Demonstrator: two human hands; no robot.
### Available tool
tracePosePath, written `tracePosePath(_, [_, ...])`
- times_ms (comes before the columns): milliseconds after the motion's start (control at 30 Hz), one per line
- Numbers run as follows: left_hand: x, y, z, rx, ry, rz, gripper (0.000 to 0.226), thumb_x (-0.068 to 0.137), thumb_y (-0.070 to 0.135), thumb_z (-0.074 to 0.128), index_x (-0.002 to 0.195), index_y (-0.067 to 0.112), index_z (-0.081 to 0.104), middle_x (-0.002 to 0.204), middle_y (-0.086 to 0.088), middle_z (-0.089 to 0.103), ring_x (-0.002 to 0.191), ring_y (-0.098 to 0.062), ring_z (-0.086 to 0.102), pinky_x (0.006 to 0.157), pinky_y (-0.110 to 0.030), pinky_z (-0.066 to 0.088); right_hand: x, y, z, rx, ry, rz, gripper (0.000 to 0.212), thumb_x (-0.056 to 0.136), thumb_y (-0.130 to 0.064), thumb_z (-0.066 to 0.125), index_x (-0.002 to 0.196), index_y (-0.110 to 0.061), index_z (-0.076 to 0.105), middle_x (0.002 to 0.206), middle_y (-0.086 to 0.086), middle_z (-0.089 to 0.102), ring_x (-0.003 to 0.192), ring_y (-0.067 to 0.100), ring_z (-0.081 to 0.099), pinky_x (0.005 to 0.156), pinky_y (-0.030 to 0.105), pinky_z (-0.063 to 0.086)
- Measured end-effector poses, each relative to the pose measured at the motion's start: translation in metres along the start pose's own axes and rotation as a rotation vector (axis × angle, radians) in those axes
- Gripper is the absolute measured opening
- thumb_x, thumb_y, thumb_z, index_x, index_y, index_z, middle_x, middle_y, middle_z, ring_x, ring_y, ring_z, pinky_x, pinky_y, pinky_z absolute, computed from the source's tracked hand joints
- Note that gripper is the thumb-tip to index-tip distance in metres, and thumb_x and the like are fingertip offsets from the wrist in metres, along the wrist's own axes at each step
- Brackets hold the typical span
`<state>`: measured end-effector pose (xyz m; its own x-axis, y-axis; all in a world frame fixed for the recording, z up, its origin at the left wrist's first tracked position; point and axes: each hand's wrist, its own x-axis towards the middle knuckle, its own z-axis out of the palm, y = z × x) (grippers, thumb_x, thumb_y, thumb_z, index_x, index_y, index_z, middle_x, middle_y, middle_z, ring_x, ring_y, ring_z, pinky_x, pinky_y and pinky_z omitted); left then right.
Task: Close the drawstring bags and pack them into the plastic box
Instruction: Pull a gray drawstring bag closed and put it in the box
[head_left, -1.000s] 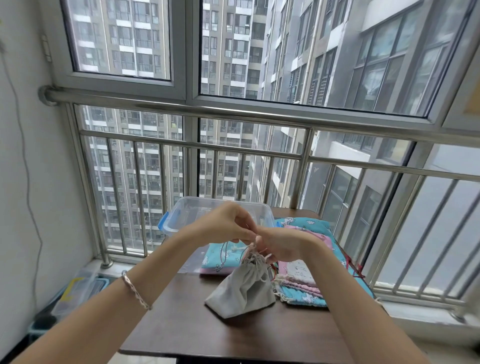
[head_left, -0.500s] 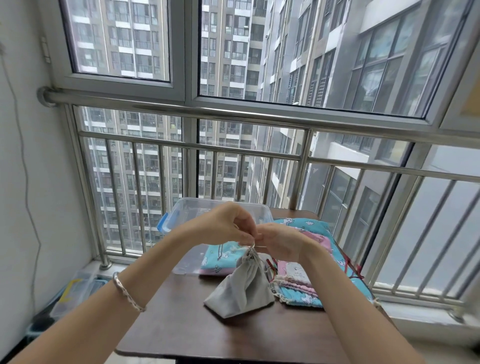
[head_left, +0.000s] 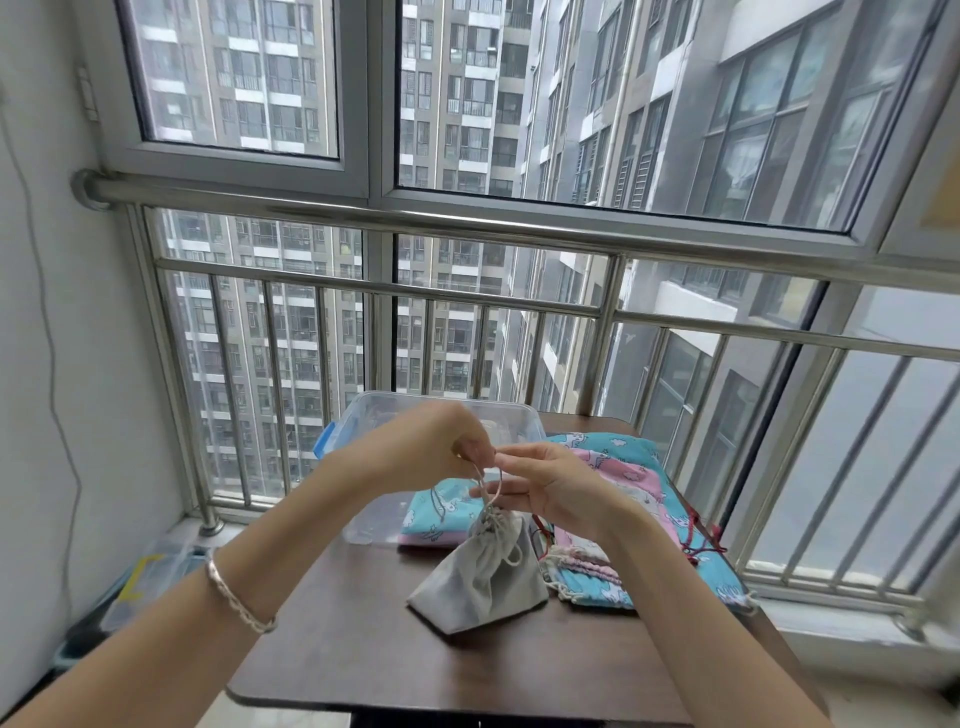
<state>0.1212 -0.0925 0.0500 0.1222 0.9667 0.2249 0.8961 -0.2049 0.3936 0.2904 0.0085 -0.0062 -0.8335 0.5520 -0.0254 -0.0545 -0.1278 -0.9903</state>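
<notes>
Head view, the only one. Grey drawstring bag (head_left: 480, 579) sitting on the dark table (head_left: 363, 649), near its middle, mouth gathered to a tight pucker and pointing up. Left hand (head_left: 426, 447) above it, thumb and forefinger pinched shut on the cord (head_left: 480, 486). Right hand (head_left: 550, 491) just beside, fingertips (head_left: 501, 460) pinching a loop of the same cord, other fingers loosely spread. Looks like a knot or bow going in at the neck.

Soft cloth, slumping into a tent shape, sagging at the base: light, limp, no crush risk. Hard to tell what is inside, if anything. Best taken by the cinched neck or scooped under the base; thin cord, likely slippery between fingertips, so a firm pinch close to the pucker.

Behind, clear plastic box (head_left: 452, 415) with a blue latch, open, at the far edge of the table. Pile of blue and pink printed bags (head_left: 639, 499) lying flat to the right, one blue bag (head_left: 439, 512) just behind the grey one. Equally floppy by the look, probably easy to stack flat.
</notes>
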Motion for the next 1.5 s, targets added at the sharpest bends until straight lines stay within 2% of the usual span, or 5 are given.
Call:
tracePosePath(367, [-0.013,0.013,0.021,0.269,0.286,-0.077,0.011,0.093,0.025,0.062,0.093,0.022,0.073,0.093,0.004,0.055,0.083,-0.017,0.059,0.067,-0.024,0.039,-0.005,0.001,0.005,0.079,0.067,0.043,0.018,0.090,0.001,0.060,0.103,0.001,0.072,0.090,0.010,0.072,0.077,0.017,0.067,0.075,0.025,0.056])
tracePosePath(533, [-0.020,0.018,0.037,0.150,0.495,-0.249,0.013,0.087,0.027,0.059,0.088,0.028,0.072,0.081,0.008,0.070,0.083,-0.015,0.064,0.072,-0.029,0.050,-0.001,0.006,0.006,0.018,0.177,0.057,0.018,0.085,0.004,0.066,0.101,0.000,0.073,0.086,0.010,0.070,0.073,0.014,0.066,0.070,0.022,0.055])
tracePosePath(733, [-0.017,0.013,0.048,-0.485,0.445,-0.282,0.010,0.075,0.013,0.070,0.077,0.020,0.076,0.066,0.007,0.073,0.066,-0.004,0.070,0.073,-0.032,0.059,0.001,0.000,0.009,-0.182,0.187,0.061,0.015,0.083,0.004,0.069,0.094,-0.005,0.072,0.087,0.012,0.069,0.073,0.015,0.064,0.071,0.022,0.055])
tracePosePath(1100, [-0.014,-0.007,0.051,-0.603,0.270,-0.105,0.047,0.075,0.003,0.078,0.118,0.017,0.067,0.108,0.007,0.071,0.100,-0.001,0.067,0.092,-0.023,0.053,0.000,-0.006,0.008,-0.292,0.056,0.092,0.026,0.080,0.014,0.061,0.101,0.002,0.072,0.094,0.015,0.071,0.085,0.020,0.066,0.089,0.029,0.054])
tracePosePath(1500, [-0.007,-0.011,0.048,-0.664,0.210,-0.335,0.036,0.076,0.009,0.080,0.107,0.008,0.062,0.073,-0.015,0.072,0.053,-0.011,0.065,0.053,-0.019,0.051,-0.005,0.001,0.010,-0.539,0.243,-0.183,0.032,0.074,0.003,0.075,0.102,-0.012,0.071,0.090,0.007,0.067,0.076,0.013,0.067,0.076,0.027,0.055])
